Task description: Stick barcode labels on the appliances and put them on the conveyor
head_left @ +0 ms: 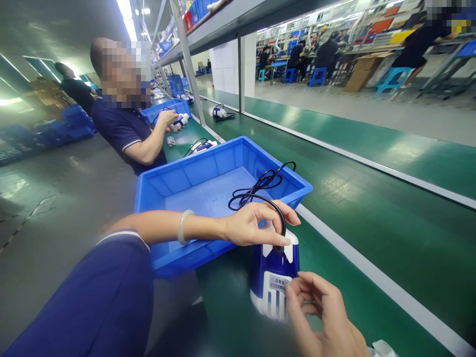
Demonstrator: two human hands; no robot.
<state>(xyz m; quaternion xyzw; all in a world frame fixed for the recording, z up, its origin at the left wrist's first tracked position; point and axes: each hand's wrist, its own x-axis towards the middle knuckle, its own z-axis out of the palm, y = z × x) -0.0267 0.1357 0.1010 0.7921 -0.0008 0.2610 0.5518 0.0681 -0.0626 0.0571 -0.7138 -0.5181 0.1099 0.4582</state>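
A blue-and-white corded device, with slots at its lower end and a small barcode label, stands on the green bench in front of me. My left hand grips its top, thumb beside the cord's base and the other fingers reaching across. The black cord rises under those fingers and lies in loops over the blue bin's near right corner. At the label's right edge, the thumb of my right hand touches the device; its fingers are bent and apart, holding nothing visible.
A large blue bin sits just beyond my left forearm. Farther left, a co-worker handles a similar device. Another corded device lies on the green belt. A metal shelf post stands behind the bin. Clear plastic lies lower right.
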